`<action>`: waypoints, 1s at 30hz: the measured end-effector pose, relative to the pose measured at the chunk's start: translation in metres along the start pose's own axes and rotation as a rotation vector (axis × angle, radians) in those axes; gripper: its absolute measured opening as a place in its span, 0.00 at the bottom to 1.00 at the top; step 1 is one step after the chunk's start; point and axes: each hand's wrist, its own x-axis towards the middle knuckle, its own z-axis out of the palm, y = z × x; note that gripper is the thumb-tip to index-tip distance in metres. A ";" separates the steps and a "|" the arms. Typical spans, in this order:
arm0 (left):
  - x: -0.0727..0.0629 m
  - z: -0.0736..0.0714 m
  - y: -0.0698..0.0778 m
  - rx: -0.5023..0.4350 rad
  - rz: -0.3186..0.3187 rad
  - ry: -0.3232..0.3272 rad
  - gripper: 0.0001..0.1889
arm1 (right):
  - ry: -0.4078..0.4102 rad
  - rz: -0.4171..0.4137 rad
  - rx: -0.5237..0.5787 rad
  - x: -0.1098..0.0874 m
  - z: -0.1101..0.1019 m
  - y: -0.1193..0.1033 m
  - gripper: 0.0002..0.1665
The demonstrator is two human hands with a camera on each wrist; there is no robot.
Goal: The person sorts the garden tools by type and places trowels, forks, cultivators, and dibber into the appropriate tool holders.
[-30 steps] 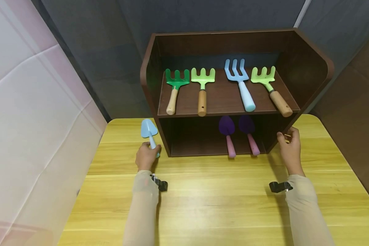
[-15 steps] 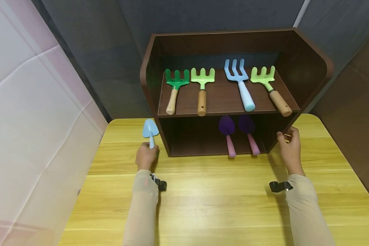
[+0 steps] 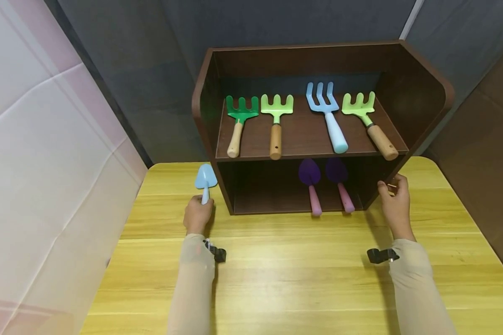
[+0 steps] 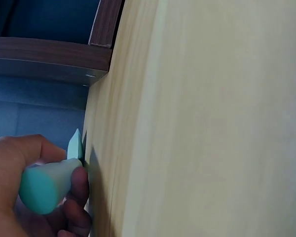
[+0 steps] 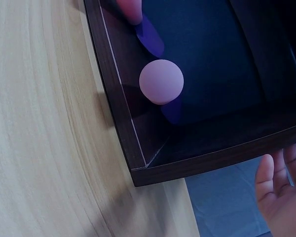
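Observation:
At the shelf's left side, my left hand [image 3: 198,215] grips the handle of a light blue trowel [image 3: 206,176], its blade pointing away from me. In the left wrist view the handle's rounded turquoise end [image 4: 38,190] shows between thumb and fingers. My right hand [image 3: 396,207] is beside the right wall of the dark brown shelf [image 3: 272,210], fingers loosely bent and fingertips right at the wall's outer face. On the lower level lie two trowels with purple blades and pink handles, one left [image 3: 315,201] and one right [image 3: 345,197].
The upper level bears a dark green hand rake [image 3: 236,137], a lime green rake [image 3: 275,139], a light blue hand fork [image 3: 335,132] and another lime rake [image 3: 381,139]. A yellowish wooden table [image 3: 293,284] carries the shelf. A pale wall panel [image 3: 46,163] borders the left.
The trowel in my left hand has turned slightly, its handle now straighter and deeper in the grip, its blade a little further right. My right hand has stayed at the shelf wall.

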 end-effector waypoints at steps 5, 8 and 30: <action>-0.002 -0.001 -0.002 -0.019 -0.012 0.012 0.26 | -0.002 0.006 -0.007 -0.002 0.000 -0.001 0.18; -0.002 -0.002 -0.003 -0.052 -0.014 0.028 0.26 | -0.002 0.001 -0.006 -0.001 -0.001 0.000 0.18; -0.018 -0.039 0.008 -0.171 -0.003 0.173 0.24 | -0.015 0.005 -0.010 -0.001 0.000 0.000 0.19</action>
